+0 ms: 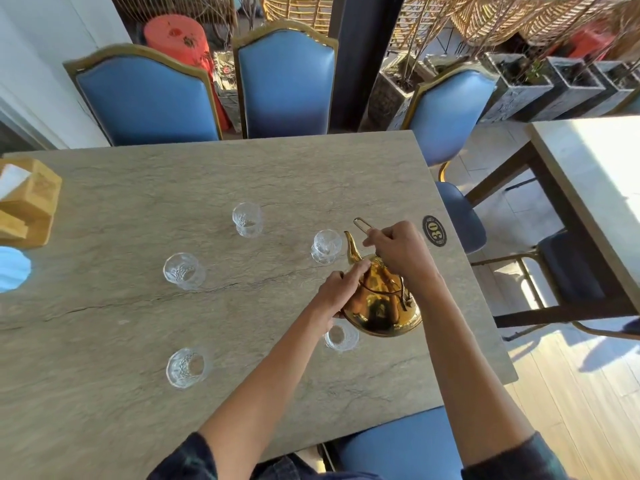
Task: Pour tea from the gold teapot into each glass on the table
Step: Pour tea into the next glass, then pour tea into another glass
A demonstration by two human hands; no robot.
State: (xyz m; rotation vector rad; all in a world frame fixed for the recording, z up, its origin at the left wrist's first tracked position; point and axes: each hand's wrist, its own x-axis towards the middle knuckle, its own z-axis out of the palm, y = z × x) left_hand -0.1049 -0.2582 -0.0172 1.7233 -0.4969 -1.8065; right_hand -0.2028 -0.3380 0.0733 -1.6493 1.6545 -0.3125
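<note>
The gold teapot (379, 306) hangs above the table's right side, tilted forward so its spout (351, 249) leans over the rim of a clear glass (325, 246). My right hand (401, 252) is shut on the teapot's wire handle. My left hand (341, 291) presses on the lid and shoulder of the pot. Several clear glasses stand on the grey table (138, 209): one far (247, 219), one left (182, 270), one near left (188, 367), and one (341, 337) partly hidden under the teapot. No stream of tea can be made out.
A wooden tissue box (29, 199) and a light blue object (12, 268) sit at the table's left edge. A black oval number plate (434, 231) lies near the right edge. Blue chairs (285, 81) surround the table; another table (595, 174) stands at right.
</note>
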